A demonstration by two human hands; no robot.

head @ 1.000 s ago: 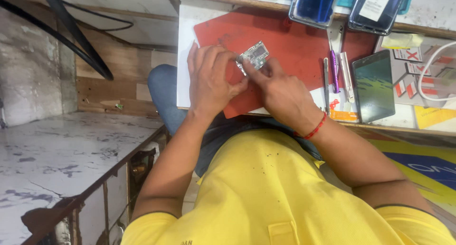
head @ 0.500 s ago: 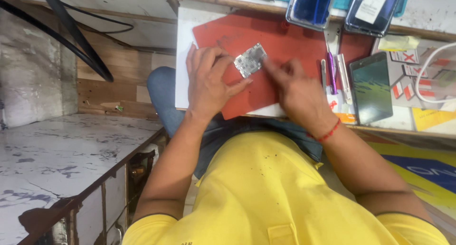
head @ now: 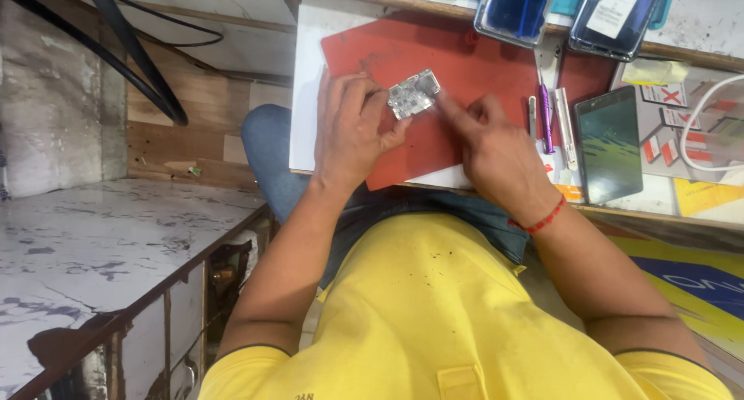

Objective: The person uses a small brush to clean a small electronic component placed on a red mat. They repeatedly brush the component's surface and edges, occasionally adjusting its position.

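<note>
Left hand (head: 353,129) pinches the small metal board (head: 413,94); right hand (head: 496,148), curled, fingertip touching it.

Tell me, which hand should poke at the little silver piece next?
Probably the right hand. Its pointing finger already reaches the edge of the small silver part, and it is otherwise free. The left hand is busy pinching that part over the red mat.

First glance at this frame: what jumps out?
The red mat on the bench, with both hands meeting over a small silvery metal part: the left hand pinches its edge, the right hand points a finger at its other end. Right of them lie slim hand tools and a dark phone; the yellow shirt fills the foreground.
</note>
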